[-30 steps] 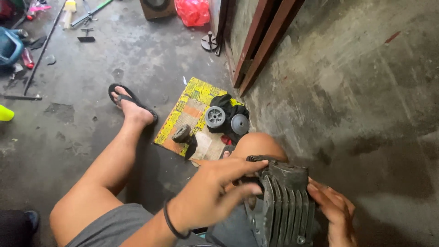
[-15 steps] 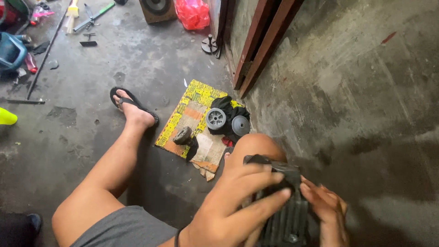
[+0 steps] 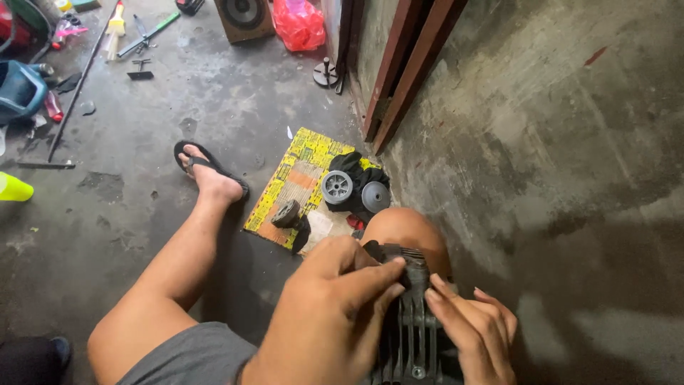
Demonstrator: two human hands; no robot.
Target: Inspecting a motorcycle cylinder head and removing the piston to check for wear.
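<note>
I sit on a concrete floor with a dark finned metal engine part [image 3: 413, 335] resting on my right knee. My left hand [image 3: 324, 314] lies over its top and left side, fingers curled onto the upper edge. My right hand [image 3: 474, 331] grips the part's right side, fingertips touching the fins near my left fingertips. Much of the part is hidden under both hands.
A yellow printed cardboard sheet [image 3: 299, 185] lies ahead by my knee, with two grey pulley wheels [image 3: 337, 187] on black cloth and a small dark part [image 3: 285, 214]. A rough concrete wall rises on the right. Tools, a speaker box [image 3: 244, 16] and a red bag [image 3: 299, 23] sit farther back.
My left hand has slid over the top of the finned part, covering more of it. My right hand has moved up its side. The view has tipped slightly toward the floor ahead.
</note>
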